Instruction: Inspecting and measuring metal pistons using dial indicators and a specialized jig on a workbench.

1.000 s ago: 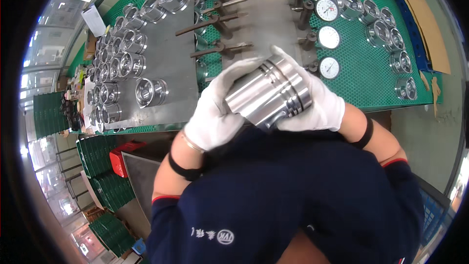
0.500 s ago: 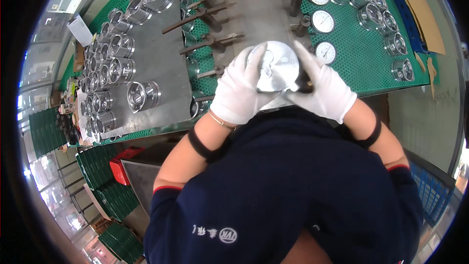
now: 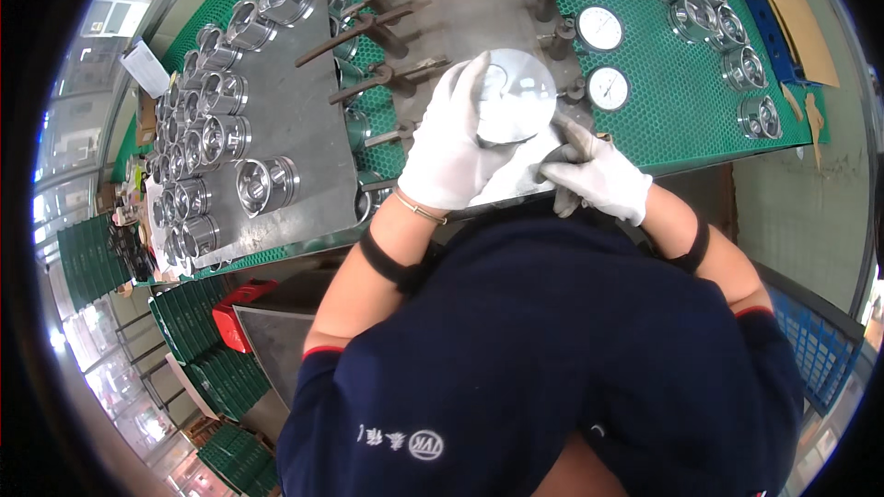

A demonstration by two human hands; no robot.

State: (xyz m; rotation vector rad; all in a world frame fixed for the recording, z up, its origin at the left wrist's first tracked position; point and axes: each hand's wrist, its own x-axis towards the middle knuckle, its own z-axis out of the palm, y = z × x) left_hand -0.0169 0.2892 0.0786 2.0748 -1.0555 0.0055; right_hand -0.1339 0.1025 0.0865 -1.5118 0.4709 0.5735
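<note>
A round, shiny metal piston [image 3: 520, 101] is tilted with its flat crown facing up, close in front of me. My left hand [image 3: 451, 147], in a white glove, grips its left side, fingers along the rim. My right hand [image 3: 599, 175], gloved in white with grey, soiled fingertips, is just below the piston's right edge. Its fingers are curled in toward the thumb; what they hold, if anything, I cannot make out. Between the hands lies a bright white patch that I cannot tell as cloth or glare on the plate.
Dial gauges [image 3: 599, 28] on posts line the right of a metal plate [image 3: 470, 0]; clamp-like bars [image 3: 373, 28] line its left. Several pistons [image 3: 226, 138] stand on a grey sheet [image 3: 299, 101] at left, more [image 3: 695, 14] on green matting [image 3: 663, 120] at right. A blue crate [image 3: 810, 350] is lower right.
The right hand's fingers, spread beside the piston before, have curled in and dropped below its right edge. The left hand keeps its hold on the piston. The whole view has shifted slightly.
</note>
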